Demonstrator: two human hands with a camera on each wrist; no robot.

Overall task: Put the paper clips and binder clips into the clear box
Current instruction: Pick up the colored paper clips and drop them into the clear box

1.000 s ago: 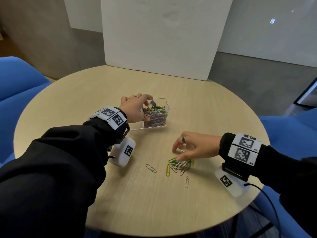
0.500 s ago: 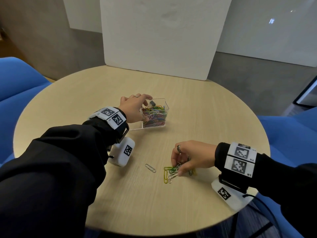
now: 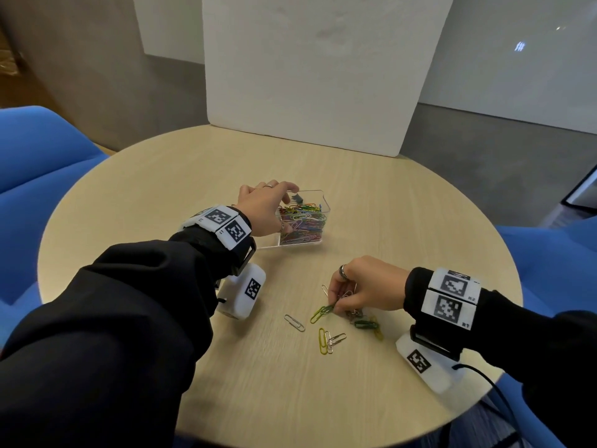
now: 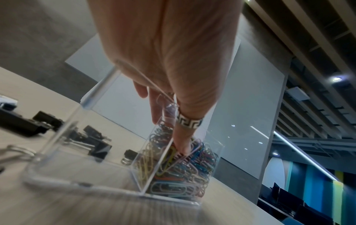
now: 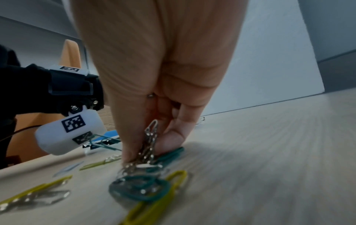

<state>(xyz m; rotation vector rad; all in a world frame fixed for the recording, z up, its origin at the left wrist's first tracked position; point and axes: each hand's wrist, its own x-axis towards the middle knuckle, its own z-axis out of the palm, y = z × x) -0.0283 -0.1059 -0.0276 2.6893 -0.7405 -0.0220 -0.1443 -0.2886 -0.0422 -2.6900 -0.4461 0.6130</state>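
The clear box [image 3: 325, 202] stands mid-table, its right part full of coloured paper clips [image 3: 302, 221]. My left hand [image 3: 274, 208] grips the box's left side, fingers over the rim, ringed thumb down against the clip-filled part [image 4: 185, 146]. Black binder clips [image 4: 100, 147] show through the box's clear wall [image 4: 90, 97]. Nearer me, my right hand [image 3: 336, 303] pinches a bunch of silver and green paper clips [image 5: 151, 137] just above the table. Loose clips lie around it: a silver one [image 3: 294, 323], a yellow and silver group [image 3: 326, 340], green and yellow ones [image 3: 366, 324].
The round wooden table [image 3: 420, 221] has a white board [image 3: 323, 76] standing at its far edge. Blue chairs [image 3: 38, 163] flank it on both sides. A cable [image 3: 504, 402] trails from my right wrist camera over the near right edge.
My right hand has drawn the heap of clips toward me and closed its fingers on a bunch, leaving a few behind. The left hand and the box have stayed put.
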